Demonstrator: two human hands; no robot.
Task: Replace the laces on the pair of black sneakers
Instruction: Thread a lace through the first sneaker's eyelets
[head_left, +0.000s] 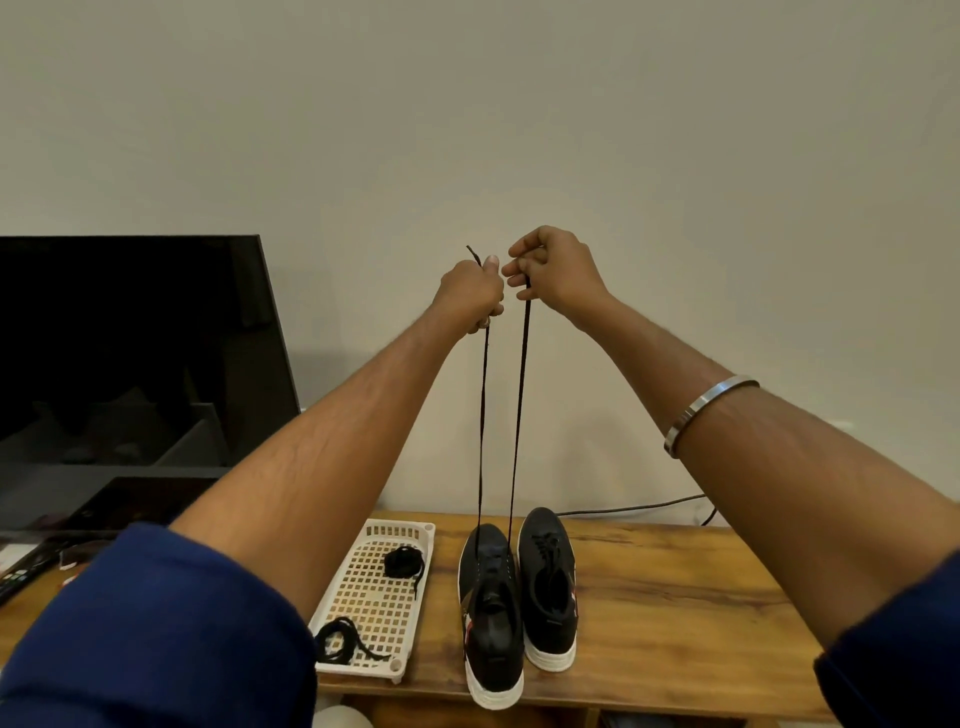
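**Both lace ends held high over the left-hand sneaker**

Up at arm's length, the person grips one end of a black lace (519, 395) in each fist: the left hand (470, 296) is curled round its strand with a short tip poking out above, and the right hand (556, 273) pinches the other strand just beside it. Both strands run down taut to the front eyelets of the nearer sneaker (491, 618), which stands touching its partner, the far sneaker (548, 587), on the wooden table (675, 613).

Judging from this, the ends are being evened. Pull harder on one side and the lace slides through, leaving unequal lengths; pull upward too sharply and the light shoe could lift or tip. Its heel already overhangs the table's near edge, so a jerk might drop it to the floor.

A white basket (400, 532) sits just left of the shoes, holding two bundles of black lace (402, 561). A dark screen (130, 338) stands well off to the left. To the right the tabletop offers room, and the wall behind is bare.
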